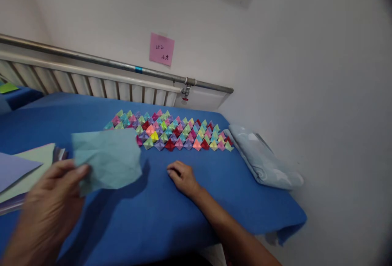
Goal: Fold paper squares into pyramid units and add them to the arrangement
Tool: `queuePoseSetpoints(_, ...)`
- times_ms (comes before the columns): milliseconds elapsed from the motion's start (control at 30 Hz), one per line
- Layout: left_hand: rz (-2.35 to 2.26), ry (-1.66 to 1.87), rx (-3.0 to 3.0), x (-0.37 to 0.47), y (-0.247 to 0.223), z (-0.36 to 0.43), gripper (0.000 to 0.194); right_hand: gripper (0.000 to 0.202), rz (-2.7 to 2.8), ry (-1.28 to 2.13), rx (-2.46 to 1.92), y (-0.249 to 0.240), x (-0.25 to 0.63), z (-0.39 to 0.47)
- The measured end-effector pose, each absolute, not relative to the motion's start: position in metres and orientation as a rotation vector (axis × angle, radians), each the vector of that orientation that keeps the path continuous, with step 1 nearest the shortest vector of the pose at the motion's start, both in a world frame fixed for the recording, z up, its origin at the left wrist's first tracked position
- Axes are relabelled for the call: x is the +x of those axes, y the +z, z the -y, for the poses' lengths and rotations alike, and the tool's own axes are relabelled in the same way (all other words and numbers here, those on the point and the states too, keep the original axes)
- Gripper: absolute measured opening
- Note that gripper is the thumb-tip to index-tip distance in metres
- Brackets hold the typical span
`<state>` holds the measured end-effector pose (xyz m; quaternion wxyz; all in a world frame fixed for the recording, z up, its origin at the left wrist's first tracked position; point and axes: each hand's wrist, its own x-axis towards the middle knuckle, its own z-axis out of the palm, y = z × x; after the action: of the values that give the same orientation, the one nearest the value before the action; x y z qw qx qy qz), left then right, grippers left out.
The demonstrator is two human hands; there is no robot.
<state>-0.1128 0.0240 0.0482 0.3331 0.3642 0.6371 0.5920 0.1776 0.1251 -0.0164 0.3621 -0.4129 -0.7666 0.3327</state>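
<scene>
A creased sheet of light teal paper (110, 157) is raised above the table, pinched at its lower left corner between the thumb and fingers of my left hand (56, 200). Resting on the blue cloth (147, 209), my right hand (183, 177) has its fingers curled in, and no object shows in it. Beyond both hands, rows of small folded paper pieces (179, 133) in many colours stand close together. Beside my left hand lies a stack of coloured paper (33, 157), with pale green and lilac sheets on top.
A folded light blue blanket (263, 159) lies at the table's right edge against the wall. Behind the table run a radiator (122, 90) and a metal pipe (107, 63) with a red-handled valve (185, 93). A pink note (161, 49) with handwriting is stuck on the wall.
</scene>
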Motion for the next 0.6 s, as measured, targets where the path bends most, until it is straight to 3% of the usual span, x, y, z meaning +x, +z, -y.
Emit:
queuePoseSetpoints(133,-1.154,1.498,0.533,-0.061,0.062,-0.066,0.032,0.038,1.550,1.240,-1.049,-0.012,0.185,-0.135)
queuePoseSetpoints(267,-1.031,1.354,0.442,-0.035,0.060,-0.097,0.023,0.056,1.338,1.409,-1.015,-0.007,0.191,-0.142)
queuePoseSetpoints(600,-1.047,1.249,0.409,-0.025,0.022,-0.114,0.022,0.025,1.115,1.431,-1.122,-0.007,0.195,-0.145)
